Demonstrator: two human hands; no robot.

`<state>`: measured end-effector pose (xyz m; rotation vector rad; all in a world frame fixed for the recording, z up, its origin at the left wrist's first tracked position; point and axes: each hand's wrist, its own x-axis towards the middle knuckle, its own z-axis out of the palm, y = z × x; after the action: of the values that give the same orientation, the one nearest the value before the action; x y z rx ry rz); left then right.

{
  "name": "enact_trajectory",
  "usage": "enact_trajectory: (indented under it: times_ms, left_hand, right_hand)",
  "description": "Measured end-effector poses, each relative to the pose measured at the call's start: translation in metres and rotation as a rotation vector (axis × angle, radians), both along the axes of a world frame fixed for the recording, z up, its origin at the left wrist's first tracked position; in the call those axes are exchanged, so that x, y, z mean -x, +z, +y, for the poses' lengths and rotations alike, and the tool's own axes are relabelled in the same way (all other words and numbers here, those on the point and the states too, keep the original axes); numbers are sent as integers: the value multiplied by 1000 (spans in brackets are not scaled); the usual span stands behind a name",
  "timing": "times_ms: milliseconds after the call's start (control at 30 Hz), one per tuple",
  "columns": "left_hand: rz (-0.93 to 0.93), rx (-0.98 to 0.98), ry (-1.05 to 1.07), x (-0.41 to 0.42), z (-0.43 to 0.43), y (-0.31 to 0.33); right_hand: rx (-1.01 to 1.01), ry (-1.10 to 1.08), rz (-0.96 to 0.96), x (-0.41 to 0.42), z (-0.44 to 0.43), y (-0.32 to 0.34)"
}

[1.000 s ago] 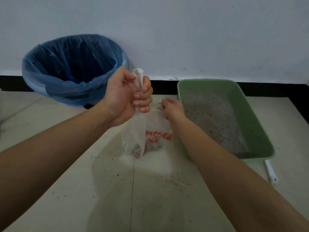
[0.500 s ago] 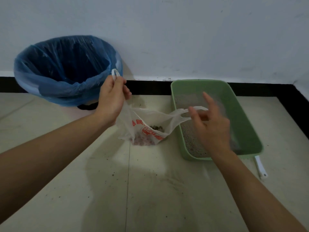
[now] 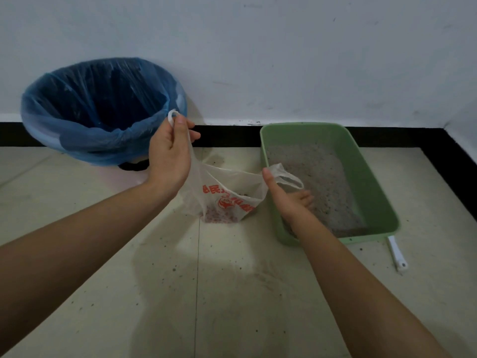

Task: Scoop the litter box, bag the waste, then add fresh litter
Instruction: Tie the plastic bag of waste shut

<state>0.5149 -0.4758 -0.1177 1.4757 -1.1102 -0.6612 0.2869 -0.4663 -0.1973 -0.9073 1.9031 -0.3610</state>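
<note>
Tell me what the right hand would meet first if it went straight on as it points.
Likely the litter in the box: the right hand, beside the bag, points over the near wall, fingers low above the grains. Depth is unclear.

Round bin (image 3: 77,136) with a blue liner sits right up against the white wall (image 3: 284,60). Black baseboard (image 3: 232,136) runs along the bottom, and the pale tiled floor (image 3: 232,293) is dotted with dark specks.

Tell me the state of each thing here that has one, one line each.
Bag: mouth stretched open, waste inside.
Left hand: pinches one handle.
Right hand: grips the other handle.
Litter box: on floor, holds litter.
Bin: upright, lined, uncovered.
White handle: on floor by box.
</note>
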Motion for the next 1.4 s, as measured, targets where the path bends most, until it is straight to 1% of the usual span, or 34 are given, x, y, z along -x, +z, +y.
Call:
enact_trajectory:
  times_ms: [33,100,233,300,367,400,433,467,533,567,667,700,767,800,900,933,1000,1033,1133,1167,1267,1400]
  left_hand:
    - [11,3,2,0,0,0]
    - [26,4,9,0,0,-1]
    - [38,-13,1,0,0,-5]
    - [68,-24,-33,0,-1,-7]
    - [71,-60,-58,0,-4,-11]
    - [63,-95,-66,0,-5,-14]
    - [65,-131,-72,1,-4,-16]
    - [93,-163,-77,1,-4,-20]
    - [230,-208,-106,2,-2,-24]
    - [281,-229,-138,3,-1,-24]
    - [386,-297,-239,5,-3,-25]
    - [426,-338,-270,8,-4,-25]
    - [496,-438,-345,15,-5,-24]
    - [484,-487,-402,17,-5,-24]
    - [235,-573,-603,14,-2,-29]
    - [203,-573,-670,14,0,-29]
    - [237,-574,-741,15,4,-30]
    - [281,-577,-727,15,4,-30]
    - [519,-608,-645,13,2,-33]
    - [560,-616,-643,11,1,-33]
    - [475,-624,-710,4,0,-35]
    - [442,-610,-820,9,5,-34]
  right_hand:
    - [-24,-5,-11,-2,2,-2]
    - [25,20,-48,-15,2,-5]
    - [372,58,-64,-39,-9,-6]
    - [569,-47,-178,-48,-21,2]
    - [629,-219,-348,-51,-24,13]
    - [670,-254,-359,-50,-21,16]
    - [701,-228,-326,-49,-19,17]
    - [690,-152,-268,-48,-17,15]
    - [613,68,-128,-42,-13,8]
    - [606,139,-57,-38,-11,5]
    - [668,181,15,-28,-2,5]
    - [661,241,58,-27,2,5]
    - [600,395,207,-23,10,-1]
    - [574,443,277,-22,13,-4]
    - [575,497,394,-22,19,-3]
    - [564,502,411,-23,21,-2]
    - [537,478,384,-27,25,0]
    - [524,436,337,-28,26,2]
    - [498,252,155,-27,20,9]
    - [502,218,129,-27,18,11]
    - [495,221,140,-29,16,11]
    - [501,218,143,-32,20,10]
